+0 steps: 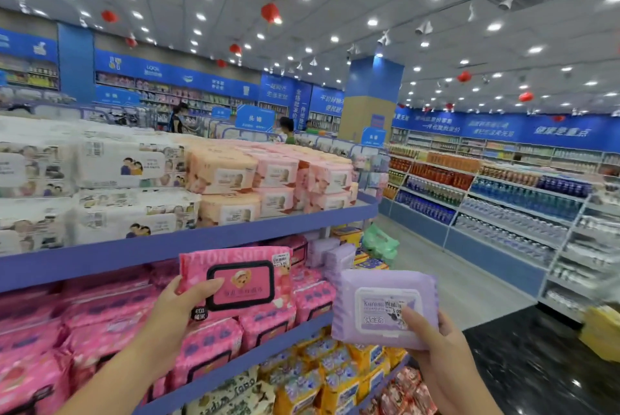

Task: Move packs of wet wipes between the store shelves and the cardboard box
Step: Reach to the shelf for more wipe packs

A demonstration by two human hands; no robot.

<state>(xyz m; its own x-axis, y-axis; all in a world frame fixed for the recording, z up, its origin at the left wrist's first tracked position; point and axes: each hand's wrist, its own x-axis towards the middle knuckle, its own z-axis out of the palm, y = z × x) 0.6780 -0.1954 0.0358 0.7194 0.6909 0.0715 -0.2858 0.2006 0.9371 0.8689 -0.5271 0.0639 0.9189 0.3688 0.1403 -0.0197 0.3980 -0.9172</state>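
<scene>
My left hand (174, 310) grips a pink pack of wet wipes (238, 277) with a black-framed lid, held up in front of the middle shelf of pink packs (110, 320). My right hand (432, 344) grips a purple pack of wet wipes (382, 307) from below, thumb on its white lid, out in front of the shelf's right end. More purple packs (332, 257) sit at the right end of the same shelf. No cardboard box is in view.
The blue shelf unit (201, 243) carries white, orange and pale pink packs on top and yellow packs (335, 377) at the bottom. An aisle (446, 280) runs right of it, with drink shelves (503, 206) beyond. People stand far back.
</scene>
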